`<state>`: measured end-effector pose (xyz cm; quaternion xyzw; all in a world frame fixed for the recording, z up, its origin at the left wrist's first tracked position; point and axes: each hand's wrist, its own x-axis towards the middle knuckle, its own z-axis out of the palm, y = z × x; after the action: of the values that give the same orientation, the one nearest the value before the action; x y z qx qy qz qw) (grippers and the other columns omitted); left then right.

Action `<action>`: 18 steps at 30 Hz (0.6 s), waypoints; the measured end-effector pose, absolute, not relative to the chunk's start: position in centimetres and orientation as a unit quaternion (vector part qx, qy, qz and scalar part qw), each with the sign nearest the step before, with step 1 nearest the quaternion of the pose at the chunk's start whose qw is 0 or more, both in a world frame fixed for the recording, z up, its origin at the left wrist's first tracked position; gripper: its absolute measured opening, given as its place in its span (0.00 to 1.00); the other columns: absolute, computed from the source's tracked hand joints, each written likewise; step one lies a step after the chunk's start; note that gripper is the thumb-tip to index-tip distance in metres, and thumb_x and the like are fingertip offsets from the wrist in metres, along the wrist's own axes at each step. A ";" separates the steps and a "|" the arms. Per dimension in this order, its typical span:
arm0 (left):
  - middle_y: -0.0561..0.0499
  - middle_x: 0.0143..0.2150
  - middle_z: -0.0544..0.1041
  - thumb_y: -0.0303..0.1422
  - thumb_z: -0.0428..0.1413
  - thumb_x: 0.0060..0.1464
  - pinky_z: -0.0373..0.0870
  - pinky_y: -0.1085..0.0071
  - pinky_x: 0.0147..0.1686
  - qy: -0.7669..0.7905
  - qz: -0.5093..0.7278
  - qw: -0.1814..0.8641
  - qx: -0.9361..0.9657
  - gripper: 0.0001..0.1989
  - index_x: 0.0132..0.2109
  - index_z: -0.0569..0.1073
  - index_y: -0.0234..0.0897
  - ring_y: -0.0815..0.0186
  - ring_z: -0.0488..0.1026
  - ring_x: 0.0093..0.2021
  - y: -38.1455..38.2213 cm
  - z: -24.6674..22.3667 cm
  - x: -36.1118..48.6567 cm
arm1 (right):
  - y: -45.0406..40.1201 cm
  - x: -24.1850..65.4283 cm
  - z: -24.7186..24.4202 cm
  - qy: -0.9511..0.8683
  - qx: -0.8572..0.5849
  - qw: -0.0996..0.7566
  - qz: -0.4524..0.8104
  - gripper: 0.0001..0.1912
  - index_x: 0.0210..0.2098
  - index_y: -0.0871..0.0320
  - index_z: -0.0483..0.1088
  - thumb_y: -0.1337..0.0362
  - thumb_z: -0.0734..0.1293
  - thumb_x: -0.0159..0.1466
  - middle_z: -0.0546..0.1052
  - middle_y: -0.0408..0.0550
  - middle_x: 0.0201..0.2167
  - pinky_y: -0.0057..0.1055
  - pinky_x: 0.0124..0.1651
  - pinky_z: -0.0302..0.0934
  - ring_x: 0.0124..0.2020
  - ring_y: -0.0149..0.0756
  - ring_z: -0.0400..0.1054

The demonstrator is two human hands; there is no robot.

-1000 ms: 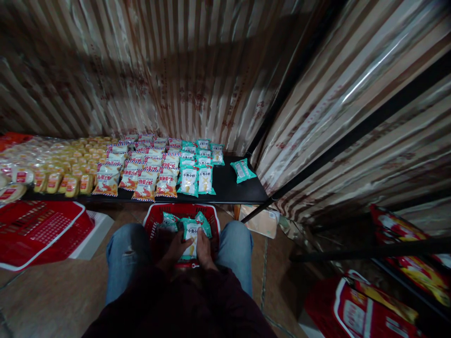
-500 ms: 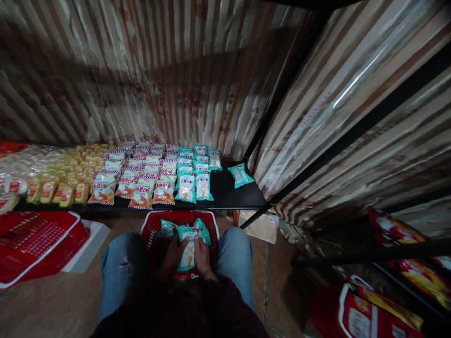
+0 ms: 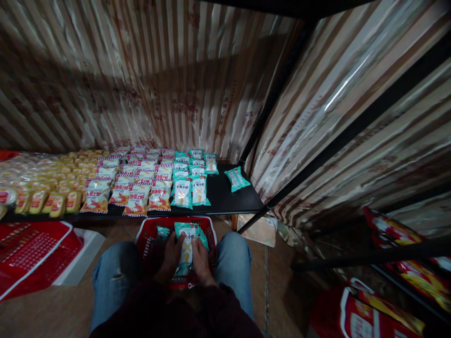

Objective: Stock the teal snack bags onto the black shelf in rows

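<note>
Between my knees, a teal and white snack bag (image 3: 187,249) is gripped from both sides, its printed face toward me. My left hand (image 3: 172,256) closes on its left edge with the thumb on the front. On the right edge, my right hand (image 3: 200,258) holds it the same way. Beneath and around them sits a red plastic basket (image 3: 141,238), with more teal bags inside, partly hidden by my hands. On the black shelf (image 3: 225,201) in front, similar teal snack bags (image 3: 182,191) stand in rows. A single teal bag (image 3: 237,179) lies apart at the right.
White and orange snack bags (image 3: 136,199) and yellow wrapped cakes (image 3: 56,205) fill the shelf's left. Another red basket (image 3: 31,253) and a white box (image 3: 75,263) are at lower left. A black post (image 3: 253,218) rises at the shelf's right corner. Red packages (image 3: 405,253) lie far right.
The camera view has shifted slightly, so the shelf appears lower and further left. Both hands still hold the teal bag, which now sits slightly more upright over the basket.
</note>
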<state>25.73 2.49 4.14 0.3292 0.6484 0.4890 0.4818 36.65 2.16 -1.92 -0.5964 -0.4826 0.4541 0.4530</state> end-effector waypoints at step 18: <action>0.48 0.33 0.76 0.51 0.51 0.51 0.68 0.67 0.36 0.608 0.497 0.485 0.385 0.20 0.36 0.70 0.37 0.62 0.71 0.34 7.9 7.4 29.6 | 6.0 41.2 3.8 -0.502 -0.576 0.466 0.446 0.27 0.46 0.58 0.72 0.44 0.57 0.64 0.79 0.49 0.37 0.29 0.37 0.65 0.37 0.38 0.72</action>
<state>29.60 7.91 7.40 0.3846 0.6078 0.4972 0.4853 41.16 5.99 3.83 -0.5759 -0.5018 0.4463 0.4663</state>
